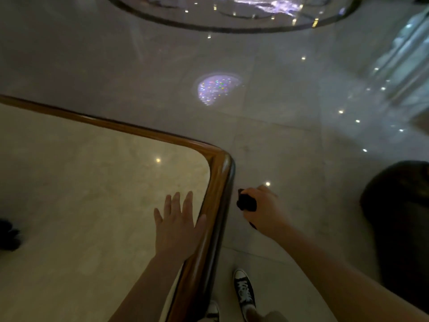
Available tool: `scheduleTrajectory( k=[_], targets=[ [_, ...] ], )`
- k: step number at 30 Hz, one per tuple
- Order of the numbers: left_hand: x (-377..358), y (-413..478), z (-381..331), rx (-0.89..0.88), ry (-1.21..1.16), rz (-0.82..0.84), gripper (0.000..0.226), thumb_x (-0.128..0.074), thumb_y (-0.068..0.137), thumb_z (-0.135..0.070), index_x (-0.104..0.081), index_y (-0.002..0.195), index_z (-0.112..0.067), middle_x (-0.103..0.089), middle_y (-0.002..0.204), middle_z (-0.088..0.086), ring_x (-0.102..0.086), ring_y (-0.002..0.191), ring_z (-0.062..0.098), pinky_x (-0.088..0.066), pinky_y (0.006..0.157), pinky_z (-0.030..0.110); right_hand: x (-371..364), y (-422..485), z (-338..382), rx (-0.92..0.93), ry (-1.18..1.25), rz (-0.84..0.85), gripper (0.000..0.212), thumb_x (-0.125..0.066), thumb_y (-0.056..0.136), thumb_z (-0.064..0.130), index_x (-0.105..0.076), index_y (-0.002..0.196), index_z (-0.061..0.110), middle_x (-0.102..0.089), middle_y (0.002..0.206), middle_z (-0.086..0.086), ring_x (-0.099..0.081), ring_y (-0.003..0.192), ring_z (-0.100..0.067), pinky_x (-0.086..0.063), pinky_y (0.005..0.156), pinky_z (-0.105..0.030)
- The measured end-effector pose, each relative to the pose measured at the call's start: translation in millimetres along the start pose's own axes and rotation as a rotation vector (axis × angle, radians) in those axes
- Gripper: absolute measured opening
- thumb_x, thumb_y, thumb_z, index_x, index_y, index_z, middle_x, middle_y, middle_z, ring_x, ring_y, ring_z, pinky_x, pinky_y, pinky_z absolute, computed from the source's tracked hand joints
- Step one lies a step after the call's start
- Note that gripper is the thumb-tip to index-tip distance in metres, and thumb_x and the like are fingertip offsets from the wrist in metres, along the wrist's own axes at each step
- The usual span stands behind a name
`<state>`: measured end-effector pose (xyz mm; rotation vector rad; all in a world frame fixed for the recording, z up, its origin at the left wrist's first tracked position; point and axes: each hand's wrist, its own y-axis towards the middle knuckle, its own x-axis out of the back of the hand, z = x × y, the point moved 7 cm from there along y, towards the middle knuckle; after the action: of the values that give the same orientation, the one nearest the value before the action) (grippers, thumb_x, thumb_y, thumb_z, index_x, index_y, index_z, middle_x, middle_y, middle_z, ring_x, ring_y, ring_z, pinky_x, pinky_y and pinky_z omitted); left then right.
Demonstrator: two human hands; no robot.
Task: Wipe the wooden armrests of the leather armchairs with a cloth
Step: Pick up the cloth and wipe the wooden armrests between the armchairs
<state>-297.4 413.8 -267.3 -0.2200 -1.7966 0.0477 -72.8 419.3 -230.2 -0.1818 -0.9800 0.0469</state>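
Note:
My left hand (pixel 177 225) lies flat and open on a pale marble table top (pixel 81 182), its fingers spread near the table's wooden rim (pixel 218 182). My right hand (pixel 264 209) is closed on a dark bunched cloth (pixel 246 201), held just right of the rim's rounded corner, over the floor. A dark rounded leather armchair (pixel 399 219) shows at the right edge; no wooden armrest of it is visible.
Glossy grey stone floor (pixel 267 124) with ceiling-light reflections stretches ahead and to the right. My two sneakers (pixel 243 291) stand beside the table edge. A dark object (pixel 8 235) sits at the table's left edge. A dark curved floor inlay (pixel 232 27) lies far ahead.

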Motion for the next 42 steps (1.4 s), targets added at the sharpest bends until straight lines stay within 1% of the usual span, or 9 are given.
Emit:
scheduleTrajectory(
  k=[5, 9, 13, 18, 20, 25, 31, 37, 42],
  targets=[
    [12, -14, -46, -0.217, 0.050, -0.036, 0.070, -0.037, 0.094, -0.057, -0.030, 0.152, -0.018, -0.037, 0.154, 0.018, -0.027, 0.145, 0.039, -0.028, 0.110, 0.065, 19, -58, -33, -0.167, 0.058, -0.071, 0.037, -0.071, 0.079, 0.015, -0.065, 0.114, 0.025, -0.052, 0.105, 0.001, -0.056, 0.090, -0.021, -0.041, 0.070, -0.022],
    [8, -23, -84, -0.307, 0.067, 0.028, 0.073, -0.025, 0.095, -0.061, -0.009, 0.156, -0.025, -0.016, 0.163, 0.011, -0.007, 0.151, 0.032, -0.014, 0.118, 0.059, 43, -101, -62, -0.261, 0.104, -0.154, 0.038, -0.072, 0.079, 0.016, -0.065, 0.115, 0.026, -0.052, 0.106, 0.003, -0.053, 0.085, -0.015, -0.034, 0.060, -0.011],
    [7, -41, -132, -0.421, 0.053, 0.052, 0.074, -0.024, 0.094, -0.063, -0.005, 0.156, -0.027, -0.010, 0.164, 0.010, -0.001, 0.151, 0.029, -0.007, 0.119, 0.056, 70, -144, -93, -0.351, 0.083, -0.249, 0.040, -0.072, 0.076, 0.021, -0.064, 0.115, 0.031, -0.054, 0.104, 0.006, -0.057, 0.086, -0.017, -0.042, 0.067, -0.025],
    [4, -70, -202, -0.551, 0.073, 0.030, 0.070, -0.037, 0.094, -0.058, -0.025, 0.153, -0.022, -0.026, 0.158, 0.013, -0.015, 0.149, 0.032, -0.018, 0.116, 0.060, 101, -196, -137, -0.425, 0.093, -0.342, 0.041, -0.072, 0.072, 0.023, -0.064, 0.111, 0.031, -0.056, 0.099, 0.005, -0.060, 0.083, -0.020, -0.049, 0.069, -0.031],
    [-2, -82, -231, -0.589, 0.080, 0.027, 0.071, -0.040, 0.094, -0.058, -0.025, 0.153, -0.021, -0.030, 0.156, 0.015, -0.018, 0.147, 0.033, -0.020, 0.115, 0.060, 113, -218, -156, -0.447, 0.087, -0.370, 0.041, -0.071, 0.072, 0.023, -0.064, 0.112, 0.031, -0.056, 0.100, 0.005, -0.060, 0.085, -0.020, -0.047, 0.069, -0.030],
    [-25, -116, -297, -0.680, 0.102, 0.057, 0.072, -0.031, 0.094, -0.062, -0.015, 0.154, -0.025, -0.024, 0.159, 0.012, -0.016, 0.148, 0.032, -0.014, 0.117, 0.056, 138, -276, -207, -0.528, 0.076, -0.413, 0.045, -0.069, 0.075, 0.026, -0.060, 0.118, 0.036, -0.050, 0.100, 0.011, -0.055, 0.087, -0.016, -0.042, 0.068, -0.028],
    [-53, -165, -381, -0.778, 0.122, 0.110, 0.073, -0.026, 0.094, -0.063, -0.008, 0.154, -0.028, -0.013, 0.163, 0.009, -0.004, 0.150, 0.029, -0.010, 0.119, 0.052, 163, -359, -272, -0.634, 0.094, -0.474, 0.047, -0.070, 0.076, 0.029, -0.058, 0.121, 0.039, -0.053, 0.107, 0.009, -0.057, 0.095, -0.015, -0.048, 0.077, -0.030],
    [-77, -209, -449, -0.920, 0.200, 0.137, 0.073, -0.025, 0.094, -0.063, -0.010, 0.155, -0.026, -0.011, 0.164, 0.009, -0.005, 0.150, 0.028, -0.012, 0.118, 0.054, 177, -431, -317, -0.759, 0.147, -0.560, 0.047, -0.072, 0.078, 0.029, -0.058, 0.121, 0.041, -0.049, 0.108, 0.015, -0.056, 0.098, -0.013, -0.049, 0.081, -0.028],
    [-89, -235, -503, -1.072, 0.186, 0.141, 0.074, -0.038, 0.093, -0.059, -0.023, 0.154, -0.019, -0.026, 0.159, 0.015, -0.015, 0.148, 0.034, -0.017, 0.115, 0.058, 185, -481, -342, -0.884, 0.138, -0.647, 0.047, -0.072, 0.079, 0.031, -0.057, 0.123, 0.041, -0.049, 0.106, 0.015, -0.056, 0.094, -0.013, -0.044, 0.075, -0.022]
  ],
)
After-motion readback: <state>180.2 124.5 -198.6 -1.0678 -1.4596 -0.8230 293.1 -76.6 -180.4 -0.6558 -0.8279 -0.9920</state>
